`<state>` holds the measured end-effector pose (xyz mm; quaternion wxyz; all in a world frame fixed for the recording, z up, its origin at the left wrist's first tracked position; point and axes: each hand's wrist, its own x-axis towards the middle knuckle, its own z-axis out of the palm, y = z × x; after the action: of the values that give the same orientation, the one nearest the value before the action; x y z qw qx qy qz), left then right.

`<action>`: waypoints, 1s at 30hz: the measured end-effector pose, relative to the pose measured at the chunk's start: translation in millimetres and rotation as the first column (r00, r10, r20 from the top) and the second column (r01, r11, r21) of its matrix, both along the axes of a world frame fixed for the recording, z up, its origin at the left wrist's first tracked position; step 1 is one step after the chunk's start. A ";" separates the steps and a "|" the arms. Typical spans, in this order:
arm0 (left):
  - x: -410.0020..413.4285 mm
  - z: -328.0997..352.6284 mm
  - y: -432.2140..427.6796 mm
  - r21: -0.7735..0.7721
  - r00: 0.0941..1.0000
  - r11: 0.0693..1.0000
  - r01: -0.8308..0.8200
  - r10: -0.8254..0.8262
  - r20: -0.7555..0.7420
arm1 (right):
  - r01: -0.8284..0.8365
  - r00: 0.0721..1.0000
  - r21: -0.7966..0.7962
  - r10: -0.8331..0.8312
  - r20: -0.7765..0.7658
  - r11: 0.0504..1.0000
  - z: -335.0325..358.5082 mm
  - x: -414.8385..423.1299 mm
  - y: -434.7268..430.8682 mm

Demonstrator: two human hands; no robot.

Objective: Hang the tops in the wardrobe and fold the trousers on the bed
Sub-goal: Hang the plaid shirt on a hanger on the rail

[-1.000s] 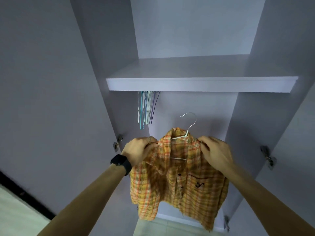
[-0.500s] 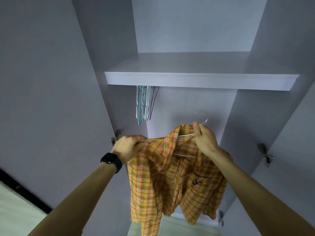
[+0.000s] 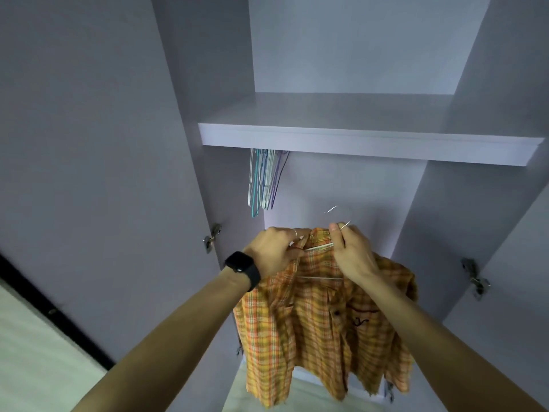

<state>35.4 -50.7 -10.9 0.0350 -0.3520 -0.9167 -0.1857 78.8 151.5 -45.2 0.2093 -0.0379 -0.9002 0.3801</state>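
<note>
The checked orange shirt (image 3: 320, 331) hangs on a thin white wire hanger (image 3: 319, 247), held up in front of the open wardrobe (image 3: 341, 185), low in its lower bay.

The left hand (image 3: 273, 254) has its fingers curled and pinches the collar and shoulder cloth at the hanger's 9 o'clock end. A ring (image 3: 295, 232) shows on one finger and a dark watch (image 3: 242, 267) sits on the wrist. The right hand (image 3: 353, 254) is closed round the hanger's neck at the collar, with the forefinger lying up along the wire stem. The hook stands free above the knuckles, pointing toward 12 o'clock and touching nothing.

At 12 o'clock from the hook, the front edge of the shelf (image 3: 356, 144) runs across the wardrobe, well apart from it. The rail under the shelf is hidden by that edge. A bunch of spare hangers (image 3: 264, 179) hangs at 10 o'clock from the hands, pressed against the bay's left wall. From that bunch over to the right wall at 3 o'clock, the space under the shelf is open.

The left door (image 3: 89, 144) stands swung open at 9 o'clock, with its hinge (image 3: 212, 237) near the left wrist. A second hinge (image 3: 475, 278) sits at 3 o'clock, apart from the right sleeve. The shirt's ragged hem hangs loose at 6 o'clock. Pale floor (image 3: 35, 352) shows at 8 o'clock.
</note>
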 end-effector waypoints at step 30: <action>19.9 -0.8 45.7 0.180 0.994 0.980 -0.086 0.096 -0.051 | -0.199 0.978 0.223 0.209 -0.024 0.954 -26.5 44.2 14.7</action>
<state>55.3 -5.0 -11.6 0.1019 -0.3105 -0.9103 -0.2542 123.0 166.2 -71.7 0.1931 0.0874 -0.9304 0.2989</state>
